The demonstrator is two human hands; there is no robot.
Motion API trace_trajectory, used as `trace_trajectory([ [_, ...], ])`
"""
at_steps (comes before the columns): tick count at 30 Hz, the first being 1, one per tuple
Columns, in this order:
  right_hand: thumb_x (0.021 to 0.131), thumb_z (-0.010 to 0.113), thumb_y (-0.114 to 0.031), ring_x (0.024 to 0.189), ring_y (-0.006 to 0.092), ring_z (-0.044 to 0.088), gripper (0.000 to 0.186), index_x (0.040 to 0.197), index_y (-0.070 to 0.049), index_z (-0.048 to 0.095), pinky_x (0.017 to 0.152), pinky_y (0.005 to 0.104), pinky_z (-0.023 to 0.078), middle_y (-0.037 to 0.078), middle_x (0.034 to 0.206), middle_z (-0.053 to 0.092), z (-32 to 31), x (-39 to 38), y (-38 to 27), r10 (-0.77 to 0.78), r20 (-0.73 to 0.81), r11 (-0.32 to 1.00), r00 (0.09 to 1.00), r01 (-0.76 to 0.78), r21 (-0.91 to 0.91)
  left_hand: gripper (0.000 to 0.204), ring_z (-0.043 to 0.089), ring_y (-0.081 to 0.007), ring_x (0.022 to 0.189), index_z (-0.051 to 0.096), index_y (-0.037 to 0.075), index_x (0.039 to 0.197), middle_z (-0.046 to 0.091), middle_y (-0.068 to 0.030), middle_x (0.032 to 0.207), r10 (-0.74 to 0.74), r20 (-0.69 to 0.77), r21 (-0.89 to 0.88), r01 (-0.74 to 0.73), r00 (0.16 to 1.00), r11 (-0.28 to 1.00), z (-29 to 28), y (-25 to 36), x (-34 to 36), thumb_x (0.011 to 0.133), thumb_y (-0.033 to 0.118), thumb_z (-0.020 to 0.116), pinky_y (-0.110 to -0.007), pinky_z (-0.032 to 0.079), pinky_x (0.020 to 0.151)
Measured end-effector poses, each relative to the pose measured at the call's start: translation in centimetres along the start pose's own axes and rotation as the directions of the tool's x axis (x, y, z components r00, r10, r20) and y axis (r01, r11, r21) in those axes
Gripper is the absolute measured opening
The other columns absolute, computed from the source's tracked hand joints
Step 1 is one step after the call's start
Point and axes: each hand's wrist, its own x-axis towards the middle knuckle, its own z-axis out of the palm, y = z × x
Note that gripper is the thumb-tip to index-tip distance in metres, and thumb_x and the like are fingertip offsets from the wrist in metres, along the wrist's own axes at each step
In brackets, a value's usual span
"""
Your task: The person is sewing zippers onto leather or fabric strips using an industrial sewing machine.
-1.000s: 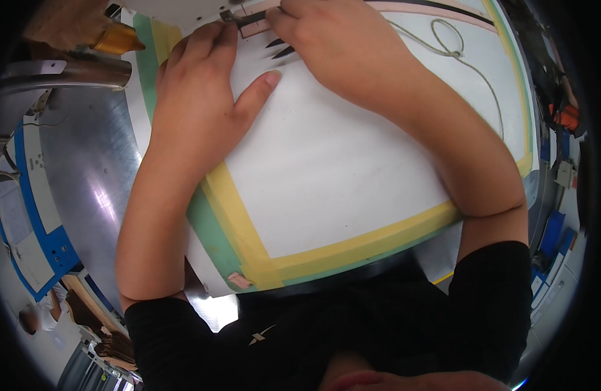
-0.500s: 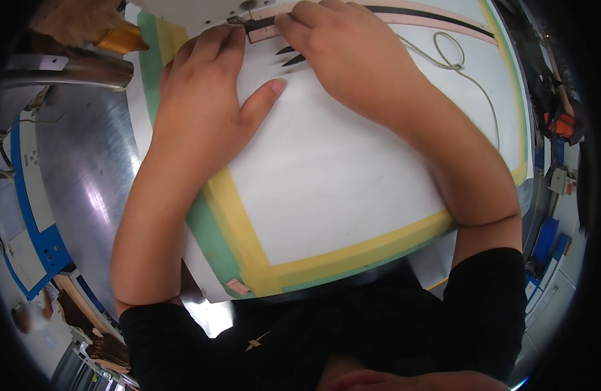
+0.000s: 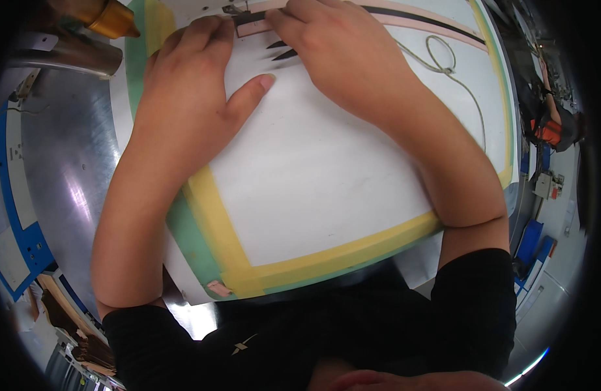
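One pink-and-black strip (image 3: 425,23) lies across the white sheet's (image 3: 326,176) far side; by its left end the left hand (image 3: 188,85) spreads its thumb. The right hand (image 3: 339,55), over dark pointed tips (image 3: 286,55), hides its grip: I cannot tell. Poses have barely changed, suggesting steady handling.

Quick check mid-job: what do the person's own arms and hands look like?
The left hand and right hand are ungloved. The forearms are bare, with nothing worn on them. The black sleeves are short, no markings visible.
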Motion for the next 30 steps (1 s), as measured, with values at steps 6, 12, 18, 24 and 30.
trace_trajectory([
  [6,0.093,0.053,-0.010,0.100,0.0298,0.065,0.033,0.119,0.005,0.066,0.092,0.0397,0.052,0.015,0.108,0.067,0.2,0.0,-0.3,0.007,-0.002,0.999,1.000,-0.007,0.031,0.064,0.059,-0.0430,0.127,0.061,-0.008,0.137,0.061,-0.0247,0.140,0.004,-0.012,0.015,-0.004,1.000,1.000,0.1,0.1,-0.2,0.090,0.032,0.077,-0.046,0.047,0.109],
  [12,0.094,0.055,-0.013,0.099,0.0312,0.066,0.032,0.118,0.006,0.067,0.091,0.0408,0.052,0.016,0.110,0.068,0.4,-0.1,-0.3,0.001,-0.025,1.000,1.000,0.000,0.028,0.065,0.059,-0.0437,0.127,0.061,-0.007,0.138,0.061,-0.0246,0.140,0.000,-0.016,0.023,0.000,1.000,1.000,0.3,0.0,-0.3,0.091,0.034,0.077,-0.047,0.047,0.109],
  [18,0.089,0.058,-0.007,0.097,0.0298,0.069,0.023,0.106,-0.002,0.072,0.088,0.0417,0.053,0.010,0.104,0.070,1.4,-0.3,0.0,0.052,-0.125,0.997,0.991,-0.045,0.059,0.067,0.060,-0.0439,0.125,0.058,0.000,0.143,0.060,-0.0232,0.144,-0.001,0.011,0.086,0.000,1.000,0.996,0.2,0.8,-0.1,0.094,0.043,0.072,-0.049,0.045,0.109],
  [24,0.090,0.056,-0.004,0.103,0.0311,0.068,0.028,0.112,-0.003,0.072,0.093,0.0425,0.052,0.012,0.104,0.070,0.3,-0.2,0.1,0.089,-0.165,0.991,0.982,-0.071,0.110,0.069,0.060,-0.0402,0.126,0.056,0.003,0.148,0.058,-0.0219,0.146,-0.067,0.005,0.177,0.065,0.998,0.982,-0.8,1.6,0.1,0.098,0.049,0.065,-0.050,0.044,0.107],
  [30,0.090,0.054,0.000,0.109,0.0326,0.068,0.036,0.121,-0.004,0.071,0.096,0.0432,0.053,0.012,0.115,0.071,-0.5,-2.2,2.5,0.208,-0.063,0.977,0.976,-0.204,0.063,0.071,0.056,-0.0372,0.133,0.055,0.002,0.149,0.056,-0.0203,0.148,-0.138,0.015,0.201,0.133,0.990,0.971,-0.1,0.8,-0.7,0.099,0.052,0.062,-0.050,0.041,0.110],
])
